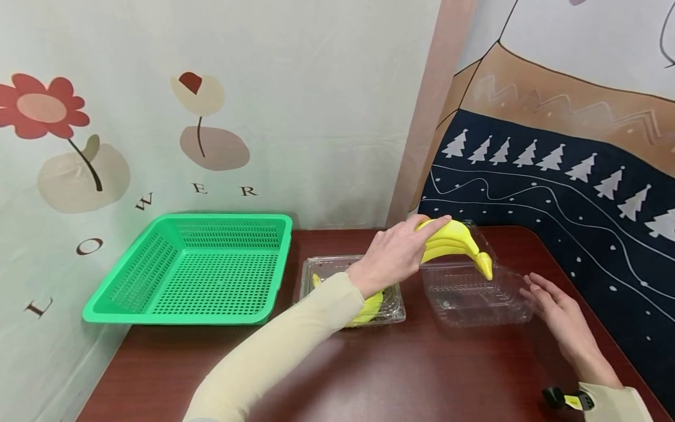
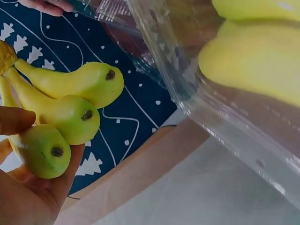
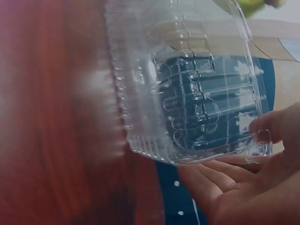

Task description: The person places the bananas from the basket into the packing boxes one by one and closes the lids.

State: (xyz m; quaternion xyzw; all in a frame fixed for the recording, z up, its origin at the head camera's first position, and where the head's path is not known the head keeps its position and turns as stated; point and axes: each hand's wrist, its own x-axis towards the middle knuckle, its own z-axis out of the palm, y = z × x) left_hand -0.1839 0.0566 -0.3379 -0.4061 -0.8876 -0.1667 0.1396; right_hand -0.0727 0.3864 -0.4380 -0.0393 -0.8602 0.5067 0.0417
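Note:
My left hand (image 1: 391, 255) grips a bunch of yellow bananas (image 1: 452, 239) in mid-air, its stem end pointing down to the right. In the left wrist view the thumb and fingers wrap the bunch (image 2: 77, 110), whose dark-tipped ends face the camera. Under the bunch stands a clear plastic clamshell box (image 1: 474, 299) with its lid raised at the back. My right hand (image 1: 561, 319) is at the box's right side, fingers fairly straight. Seen from the right wrist, the thumb lies at the rim of the clear box (image 3: 201, 103) and the fingers pass along its outside wall.
Left of the open box, a second clear clamshell box (image 1: 392, 313) holds yellow bananas (image 1: 371, 308), partly hidden by the left forearm. A green perforated basket (image 1: 211, 319) sits at the table's left. Printed curtains hang behind and beside the dark red table (image 1: 422, 375).

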